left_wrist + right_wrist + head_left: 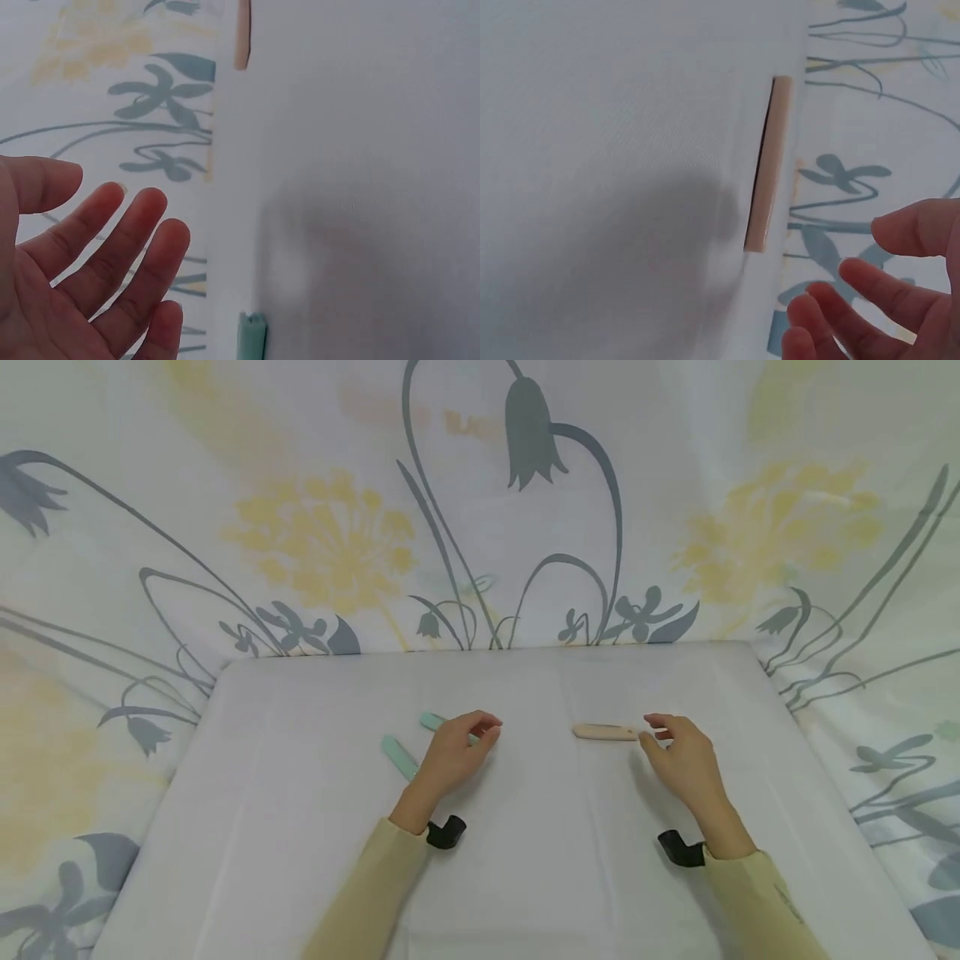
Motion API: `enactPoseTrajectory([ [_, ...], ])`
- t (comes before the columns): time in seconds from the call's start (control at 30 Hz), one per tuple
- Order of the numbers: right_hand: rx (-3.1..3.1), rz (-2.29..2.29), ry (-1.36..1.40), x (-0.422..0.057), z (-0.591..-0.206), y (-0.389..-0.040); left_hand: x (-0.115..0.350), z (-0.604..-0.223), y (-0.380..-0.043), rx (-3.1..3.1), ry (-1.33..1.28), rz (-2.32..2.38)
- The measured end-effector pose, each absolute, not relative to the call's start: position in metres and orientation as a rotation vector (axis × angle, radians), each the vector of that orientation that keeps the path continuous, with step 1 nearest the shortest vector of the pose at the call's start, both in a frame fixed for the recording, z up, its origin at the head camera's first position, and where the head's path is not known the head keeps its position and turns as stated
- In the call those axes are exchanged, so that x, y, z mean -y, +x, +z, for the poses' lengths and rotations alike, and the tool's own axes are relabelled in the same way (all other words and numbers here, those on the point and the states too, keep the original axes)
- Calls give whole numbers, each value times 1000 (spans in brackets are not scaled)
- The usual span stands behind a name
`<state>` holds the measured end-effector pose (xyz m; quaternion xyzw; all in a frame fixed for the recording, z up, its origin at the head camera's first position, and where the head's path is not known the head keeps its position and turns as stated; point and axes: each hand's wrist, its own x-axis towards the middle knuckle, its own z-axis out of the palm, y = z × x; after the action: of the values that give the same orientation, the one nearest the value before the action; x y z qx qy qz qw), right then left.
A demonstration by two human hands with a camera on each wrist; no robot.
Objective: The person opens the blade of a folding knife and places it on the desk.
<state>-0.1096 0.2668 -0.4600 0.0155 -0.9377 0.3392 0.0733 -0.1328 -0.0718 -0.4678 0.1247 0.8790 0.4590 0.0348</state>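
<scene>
Over the white tabletop, my left hand hovers with loosely bent fingers, holding nothing. Two slim mint-green handle-like pieces lie by it: one beside the wrist, the other partly hidden behind the fingers. The left wrist view shows a notched end of a mint piece below spread fingers. My right hand is also bare, its fingertips close to the right end of a slim beige handle-like piece. In the right wrist view, a dark slit runs along the edge of this beige piece.
A white cloth with faint creases covers the table. Floral fabric rises along its back and both sides. Black wrist mounts sit at the cuffs of the light yellow-green sleeves.
</scene>
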Motion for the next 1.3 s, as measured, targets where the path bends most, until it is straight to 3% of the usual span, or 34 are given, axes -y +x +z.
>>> enactPoseTrajectory([
  [0.57, 3015, 1109, -43, -270, -473, -133, -2, -479, -160, -2570, 386, 1481],
  [1.3, 3016, 1031, -40, -264, -485, -138, -28, -491, -168, -2470, 314, 1399],
])
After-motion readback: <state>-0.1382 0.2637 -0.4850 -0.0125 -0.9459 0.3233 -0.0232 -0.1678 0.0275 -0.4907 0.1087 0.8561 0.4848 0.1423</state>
